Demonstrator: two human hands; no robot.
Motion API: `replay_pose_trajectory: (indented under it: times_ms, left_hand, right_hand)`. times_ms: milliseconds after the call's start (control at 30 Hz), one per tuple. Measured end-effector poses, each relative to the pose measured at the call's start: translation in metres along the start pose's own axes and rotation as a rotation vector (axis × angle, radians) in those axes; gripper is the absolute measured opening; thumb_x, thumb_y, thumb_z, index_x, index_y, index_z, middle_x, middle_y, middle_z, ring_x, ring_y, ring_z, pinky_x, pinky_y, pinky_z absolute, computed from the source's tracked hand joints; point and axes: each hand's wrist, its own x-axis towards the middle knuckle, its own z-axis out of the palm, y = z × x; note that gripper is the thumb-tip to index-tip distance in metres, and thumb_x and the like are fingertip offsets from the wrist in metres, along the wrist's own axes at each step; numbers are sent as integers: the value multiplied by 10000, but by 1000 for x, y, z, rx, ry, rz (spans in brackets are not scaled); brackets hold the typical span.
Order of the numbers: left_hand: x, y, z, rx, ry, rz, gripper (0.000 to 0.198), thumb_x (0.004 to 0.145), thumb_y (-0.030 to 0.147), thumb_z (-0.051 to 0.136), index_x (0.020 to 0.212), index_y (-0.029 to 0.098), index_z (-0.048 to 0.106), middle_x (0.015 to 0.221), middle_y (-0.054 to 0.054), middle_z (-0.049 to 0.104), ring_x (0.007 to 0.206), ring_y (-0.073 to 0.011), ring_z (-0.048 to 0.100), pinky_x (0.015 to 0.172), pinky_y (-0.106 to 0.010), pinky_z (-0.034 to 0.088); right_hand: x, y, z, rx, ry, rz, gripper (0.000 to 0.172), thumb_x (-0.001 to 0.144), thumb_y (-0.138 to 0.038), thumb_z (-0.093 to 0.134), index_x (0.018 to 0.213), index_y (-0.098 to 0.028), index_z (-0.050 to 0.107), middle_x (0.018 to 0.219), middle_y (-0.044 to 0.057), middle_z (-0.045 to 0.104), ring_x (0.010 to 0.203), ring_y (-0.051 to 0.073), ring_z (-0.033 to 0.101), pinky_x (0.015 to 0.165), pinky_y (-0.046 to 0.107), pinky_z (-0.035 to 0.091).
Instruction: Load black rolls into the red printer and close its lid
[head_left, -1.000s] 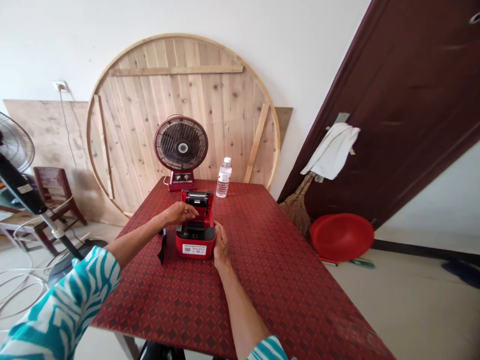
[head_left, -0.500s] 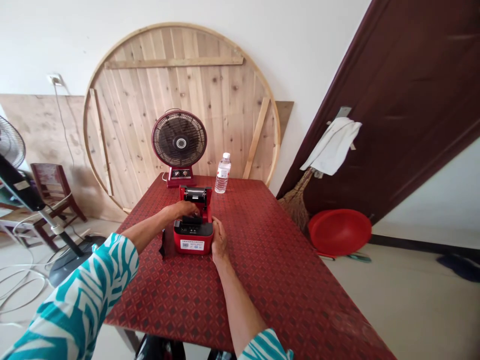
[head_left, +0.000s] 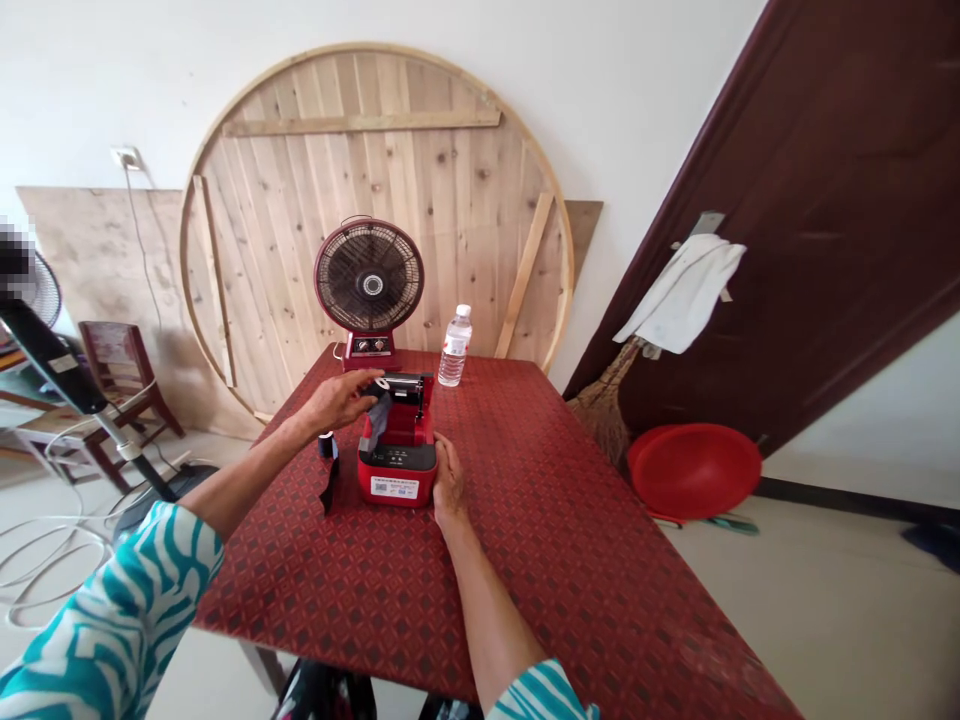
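Note:
A red and black label printer (head_left: 397, 460) stands on the table with its lid (head_left: 409, 388) raised. My left hand (head_left: 337, 402) is above the printer's left side, its fingers closed on a ribbon roll (head_left: 382, 384) with a pale core end. From the roll a loose dark grey ribbon (head_left: 378, 422) hangs down to the printer's front left. My right hand (head_left: 450, 480) grips the printer's right side near the front corner. Left of the printer lie a small dark roll (head_left: 326, 446) and a black strip (head_left: 329, 486).
Behind the printer are a red table fan (head_left: 369, 285) and a water bottle (head_left: 455, 345) on the red patterned table (head_left: 570, 560). A round wooden panel (head_left: 465, 190) leans on the wall. A broom (head_left: 602, 400) and red basin (head_left: 694, 470) stand at right.
My left hand has risen out of the printer's open bay, bringing up the roll with its ribbon trailing. My right hand stays on the printer's side. The view has shifted slightly.

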Motion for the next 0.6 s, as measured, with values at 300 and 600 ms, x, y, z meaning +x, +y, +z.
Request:
replay_pose_trajectory:
  times_ms: [300, 600]
  left_hand:
    - [3, -67, 24, 57, 20, -524, 324, 706, 247, 645, 1009, 196, 542, 907, -37, 694, 861, -217, 665, 702, -276, 475]
    - [5, -86, 50, 14, -91, -573, 393, 609, 184, 717, 988, 189, 611, 963, -79, 710, 986, -286, 653, 804, -318, 476]
  right_hand:
    - [-2, -8, -1, -51, 9, 51, 461, 817, -573, 522, 1102, -239, 662, 1116, 49, 690, 1033, 220, 604, 907, 364, 448]
    - [-3, -8, -3, -75, 1, 61, 448, 830, -559, 506, 1111, -245, 658, 1125, 41, 691, 1056, 220, 599, 896, 352, 453]
